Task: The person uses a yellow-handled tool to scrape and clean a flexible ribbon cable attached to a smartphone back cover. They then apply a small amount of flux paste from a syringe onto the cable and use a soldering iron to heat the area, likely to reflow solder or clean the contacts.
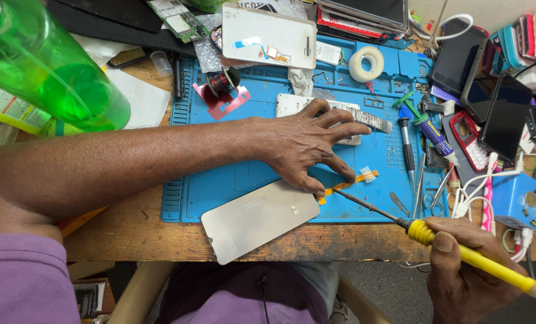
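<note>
Left hand spread flat on blue mat, fingertips pinning orange flex cable beside grey phone panel. Right hand closed around yellow-handled soldering iron, tip touching the cable. Tape roll farther back on counter.

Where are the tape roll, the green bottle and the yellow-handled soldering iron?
tape roll (366, 63), head view, on its white ring
green bottle (52, 78), head view, on its body
soldering iron (484, 261), head view, on its yellow handle, in the right hand (466, 282)
</note>
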